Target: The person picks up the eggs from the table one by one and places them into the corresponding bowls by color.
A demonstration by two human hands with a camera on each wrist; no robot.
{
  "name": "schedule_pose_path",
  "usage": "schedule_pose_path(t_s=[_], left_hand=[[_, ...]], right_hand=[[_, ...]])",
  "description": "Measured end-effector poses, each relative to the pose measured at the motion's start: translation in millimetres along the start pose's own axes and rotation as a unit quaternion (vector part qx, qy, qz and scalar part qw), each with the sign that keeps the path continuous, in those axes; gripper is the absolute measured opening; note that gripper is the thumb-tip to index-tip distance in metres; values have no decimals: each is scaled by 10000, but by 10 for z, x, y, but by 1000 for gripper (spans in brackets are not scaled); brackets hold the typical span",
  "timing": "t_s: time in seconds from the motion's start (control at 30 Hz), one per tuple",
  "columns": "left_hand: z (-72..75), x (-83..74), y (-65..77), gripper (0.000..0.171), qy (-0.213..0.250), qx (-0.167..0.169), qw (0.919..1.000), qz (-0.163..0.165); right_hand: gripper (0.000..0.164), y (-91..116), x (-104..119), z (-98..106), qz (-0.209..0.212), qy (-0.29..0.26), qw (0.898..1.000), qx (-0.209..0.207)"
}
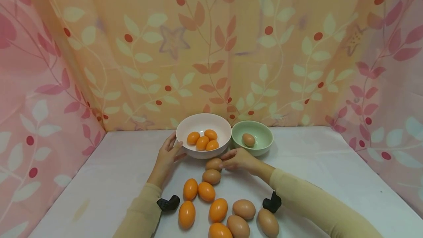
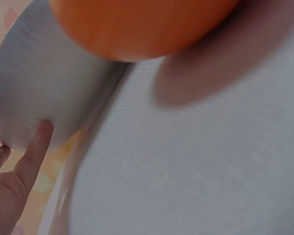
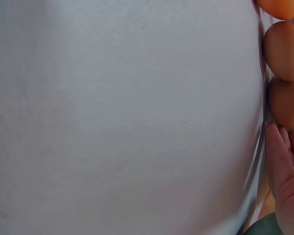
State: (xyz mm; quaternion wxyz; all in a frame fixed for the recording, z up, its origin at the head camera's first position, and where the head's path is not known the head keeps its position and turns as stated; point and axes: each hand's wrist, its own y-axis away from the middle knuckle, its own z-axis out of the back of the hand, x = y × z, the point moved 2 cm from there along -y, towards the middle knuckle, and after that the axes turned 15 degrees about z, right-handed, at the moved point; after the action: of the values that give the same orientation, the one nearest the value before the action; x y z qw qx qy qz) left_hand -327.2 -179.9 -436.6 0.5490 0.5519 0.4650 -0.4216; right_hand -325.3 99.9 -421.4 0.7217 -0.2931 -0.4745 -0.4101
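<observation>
From the left, the left hand rests spread, nearly straight fingers on the side of a round, smooth white bowl. Inside are four glossy orange eggs, so this part seems done. Five other orange eggs lie outside, on the white cloth. Below the bowl, the right hand has its fingertips at the end of a smooth brown egg, not closed around it. Four more brown eggs also lie outside. The round pale-green bowl holds only one; I judge that more than half is left. Both bowls stand almost rim to rim, close before the flowered curtain; wider room is at both sides.
</observation>
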Motion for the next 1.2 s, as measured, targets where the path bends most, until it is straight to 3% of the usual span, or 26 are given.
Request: schedule_pose_path(t_s=[0.47,0.9,1.2], left_hand=[[1,-6,-1,63,5,30,10000,-43],[16,4,-15,62,63,120,9998,-118],[11,-2,-12,61,50,54,10000,-27]], right_hand=[[36,-81,0,-54,85,62,9998,189],[31,-70,22,-109,15,203,9998,20],[34,25,49,-37,37,277,9995,-112]])
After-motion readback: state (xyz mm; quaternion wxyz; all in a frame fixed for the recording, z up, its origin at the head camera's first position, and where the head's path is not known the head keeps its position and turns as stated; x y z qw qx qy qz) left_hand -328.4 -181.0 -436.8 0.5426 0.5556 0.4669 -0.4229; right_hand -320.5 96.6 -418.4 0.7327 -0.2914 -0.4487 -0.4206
